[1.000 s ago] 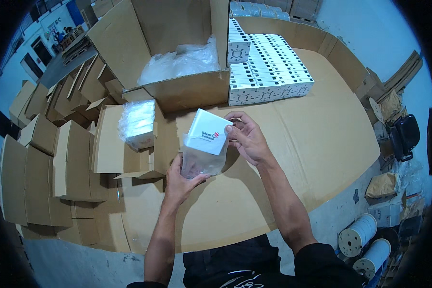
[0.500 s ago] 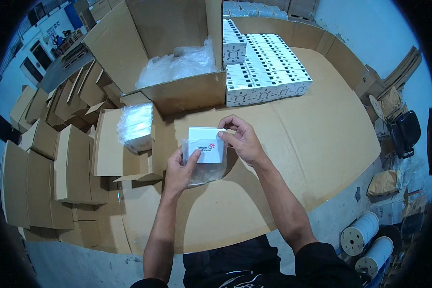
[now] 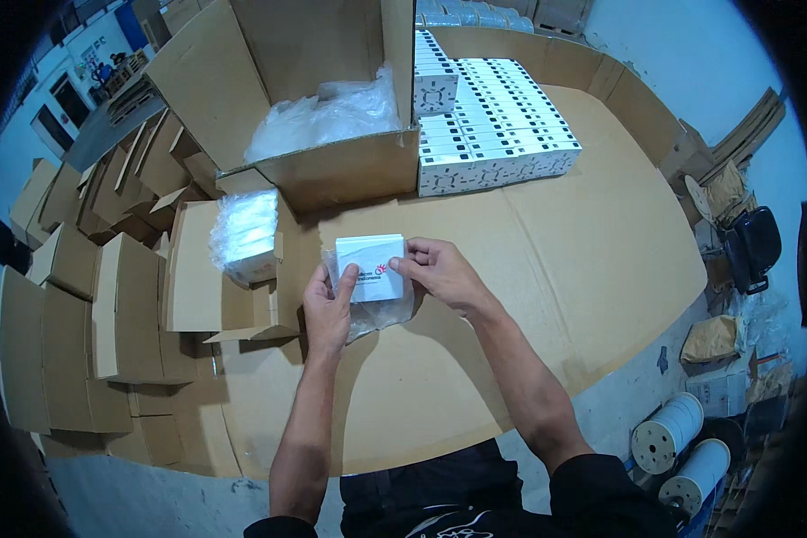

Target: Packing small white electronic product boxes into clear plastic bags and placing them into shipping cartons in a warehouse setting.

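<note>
Between my hands is a flat white box (image 3: 377, 280) with a small red emblem and dark lettering. A clear plastic bag (image 3: 378, 316) lies around and behind its lower part. My left hand (image 3: 330, 307) is closed on the left side, thumb across the box's front and fingers behind. On the right edge, my right hand (image 3: 444, 272) pinches the box near its upper corner, probably with the bag's edge too; its fingertips are partly hidden. Both hands are above the cardboard-covered table (image 3: 547, 269).
An open carton (image 3: 350, 170) with loose clear bags (image 3: 332, 117) stands at the back. Left of my hands, a smaller carton (image 3: 193, 296) holds bubble-wrapped boxes (image 3: 245, 229). White boxes (image 3: 502, 134) are stacked at back right. Folded cartons (image 3: 67, 350) crowd the left; cable reels (image 3: 668, 432) stand lower right.
My right hand has shifted from the box's upper right corner a little down along its right edge. Box and hands have moved slightly left; the whole view has shifted a little too.
</note>
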Demonstrator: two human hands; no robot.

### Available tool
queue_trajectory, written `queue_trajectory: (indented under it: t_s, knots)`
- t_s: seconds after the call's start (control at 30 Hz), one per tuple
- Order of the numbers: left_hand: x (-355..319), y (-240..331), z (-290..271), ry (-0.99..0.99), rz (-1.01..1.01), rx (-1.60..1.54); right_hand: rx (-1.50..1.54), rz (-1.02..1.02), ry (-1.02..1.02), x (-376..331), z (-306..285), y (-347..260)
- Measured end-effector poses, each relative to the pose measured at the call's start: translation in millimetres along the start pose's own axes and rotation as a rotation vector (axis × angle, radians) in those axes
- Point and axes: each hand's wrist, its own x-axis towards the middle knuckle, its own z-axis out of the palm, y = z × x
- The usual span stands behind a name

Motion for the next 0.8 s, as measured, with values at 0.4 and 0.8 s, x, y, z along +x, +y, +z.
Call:
queue_trajectory:
  t_s: [0.4,0.8]
  knots:
    - [-1,8,4,0.060,0.191,0.109,0.243,-0.169,0.048,9,16,20]
    - [-3,1,2,0.105,0.089,-0.014,0.057,-0.368,0.112,8,24,19]
